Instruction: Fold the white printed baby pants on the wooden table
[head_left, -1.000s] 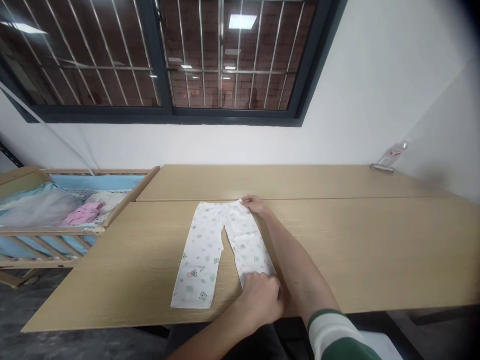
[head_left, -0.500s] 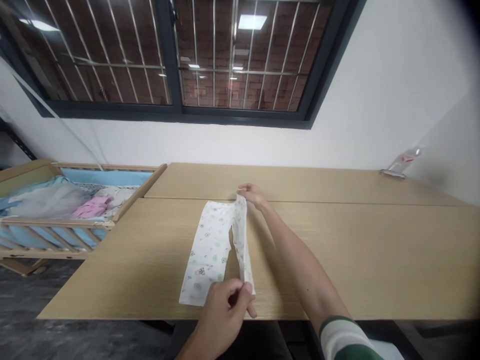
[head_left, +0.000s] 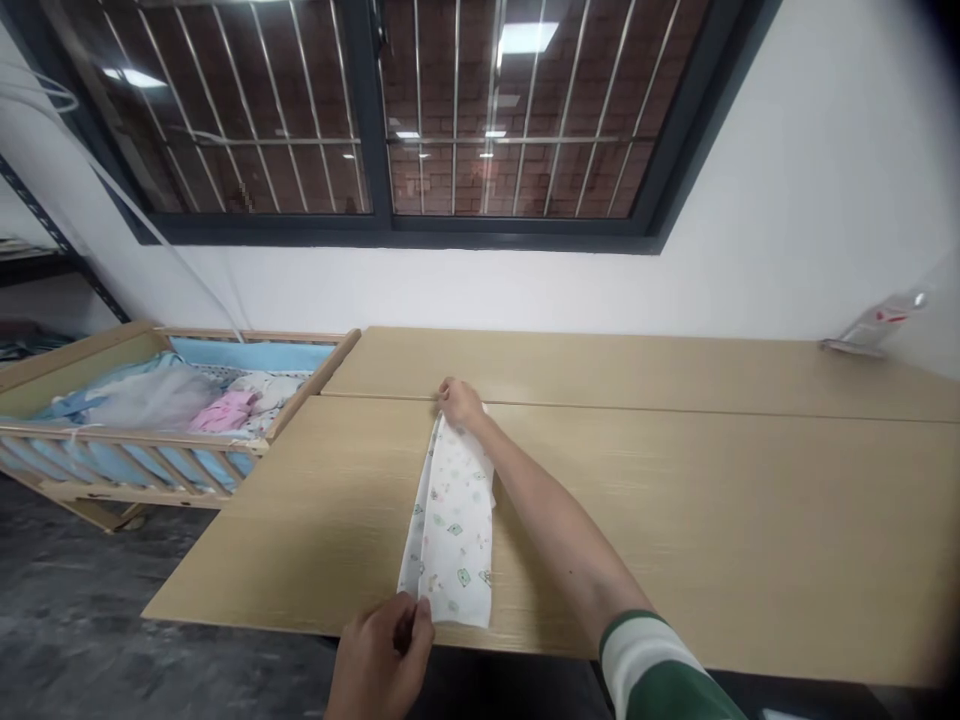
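A pair of white baby trousers (head_left: pixel 457 520) with a small green and brown animal print lies on the wooden table, one leg laid over the other in a narrow strip. At the near left corner, my left hand (head_left: pixel 382 650) is closed, thumb and finger pinching the leg's hem. My right hand (head_left: pixel 461 405) reaches across to the far end and is closed on the waist edge; its fingertips partly hide the cloth there. Part of the lower leg shows along the left side of the upper one.
A wooden cot (head_left: pixel 300 405) with blue lining stands against the table's left side, holding pink cloth (head_left: pixel 225 410) and white netting (head_left: pixel 161 395). A clear plastic packet (head_left: pixel 874 325) lies at the table's far right. A seam runs across the table (head_left: pixel 675 520). Behind is a barred window (head_left: pixel 510 140).
Both hands have moved left, carrying the right leg of the trousers over onto the left leg. The gap between the legs is now covered. My view has shifted slightly left.
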